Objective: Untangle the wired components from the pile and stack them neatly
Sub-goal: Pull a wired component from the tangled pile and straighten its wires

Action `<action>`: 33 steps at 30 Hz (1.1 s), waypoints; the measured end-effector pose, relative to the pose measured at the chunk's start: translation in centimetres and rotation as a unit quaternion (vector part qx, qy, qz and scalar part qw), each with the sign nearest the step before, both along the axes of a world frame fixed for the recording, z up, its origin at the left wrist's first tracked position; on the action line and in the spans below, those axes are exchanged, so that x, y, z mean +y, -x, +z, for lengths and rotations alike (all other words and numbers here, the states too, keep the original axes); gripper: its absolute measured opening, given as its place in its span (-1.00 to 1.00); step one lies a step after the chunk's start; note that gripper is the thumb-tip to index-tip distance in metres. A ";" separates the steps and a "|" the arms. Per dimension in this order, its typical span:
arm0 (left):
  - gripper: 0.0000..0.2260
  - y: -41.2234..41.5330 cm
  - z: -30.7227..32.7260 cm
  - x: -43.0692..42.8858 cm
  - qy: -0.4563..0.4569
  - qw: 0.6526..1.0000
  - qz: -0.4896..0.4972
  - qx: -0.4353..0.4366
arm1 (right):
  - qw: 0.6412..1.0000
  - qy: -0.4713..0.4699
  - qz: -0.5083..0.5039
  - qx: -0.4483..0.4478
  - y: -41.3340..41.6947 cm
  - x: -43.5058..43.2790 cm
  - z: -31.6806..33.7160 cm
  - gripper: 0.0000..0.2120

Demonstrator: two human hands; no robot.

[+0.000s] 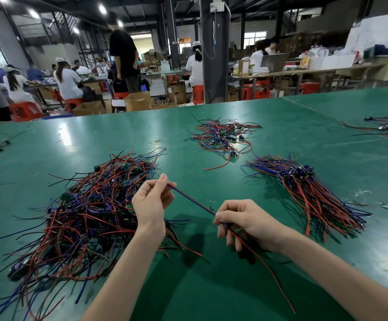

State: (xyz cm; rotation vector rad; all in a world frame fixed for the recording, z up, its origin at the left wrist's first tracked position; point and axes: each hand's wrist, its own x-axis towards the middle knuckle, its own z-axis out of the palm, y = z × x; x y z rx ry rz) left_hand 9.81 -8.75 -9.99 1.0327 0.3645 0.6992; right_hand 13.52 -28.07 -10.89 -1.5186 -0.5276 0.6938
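Just right of the tangled pile [84,216], raised and stretched between two pinches: one wired component [193,202], blue and red leads running side by side. Pinched at the upper end by the left hand [150,202], thumb against forefinger, right over the pile's right edge. Gripped lower down by the right hand [246,222], fingers curled round the leads, with a long red tail trailing down and away from the pile. Appears clear of the heap, though cannot rule out a snag behind the left fingers. To do this well: hold both pinches light, draw the strand away from the pile slowly, and stop at any tug rather than drag neighbours along. Slide the leads straight through the fingers to avoid carrying a loop across. Then move over to the neat stack [315,193], well right of the pile, and lay down with the dark connector end beside the others and the leads fanned the same way. Leave the loose bundle [220,137], beyond and right of the pile, alone for now.
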 end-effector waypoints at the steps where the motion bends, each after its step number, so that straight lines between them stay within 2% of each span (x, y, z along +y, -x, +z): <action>1: -0.81 0.0 -0.1 0.0 -0.025 1.000 0.010 -0.001 | 1.000 0.000 -0.001 0.000 0.0 0.0 0.0 -0.85; 4: -0.84 -0.1 -0.5 -0.2 -0.051 0.998 0.029 -0.007 | 1.000 -0.007 -0.017 0.004 -0.1 0.0 0.0 -0.86; 7: -0.89 -0.2 -0.7 -0.6 -0.033 0.999 0.007 0.000 | 0.999 -0.017 -0.040 0.004 -0.3 -0.1 -0.1 -0.86; 11: -0.86 -0.2 -1.2 -1.8 -0.064 0.993 -0.092 0.034 | 0.997 -0.023 -0.068 -0.005 -0.5 0.0 -0.2 -0.87; 14: -0.82 0.1 -1.6 -3.2 -0.125 0.969 -0.203 0.069 | 0.997 -0.028 -0.069 -0.011 -0.5 0.1 -0.2 -0.86; 16: -0.92 0.3 -2.0 -4.0 -0.164 0.953 -0.242 0.077 | 0.997 -0.032 -0.065 -0.015 -0.4 0.1 -0.2 -0.83; 20: -0.94 0.4 -2.3 -4.4 -0.194 0.953 -0.224 0.069 | 0.998 -0.041 -0.049 -0.007 -0.3 0.1 -0.1 -0.79; 25: -0.94 0.3 -1.9 -3.7 -0.114 0.978 -0.170 0.052 | 0.998 -0.026 -0.051 0.010 -0.2 0.3 -0.4 -0.92; 33: -0.95 0.6 -1.7 -4.1 -0.114 0.965 -0.225 0.071 | 0.997 -0.018 -0.077 -0.017 -0.2 0.2 -0.4 -0.90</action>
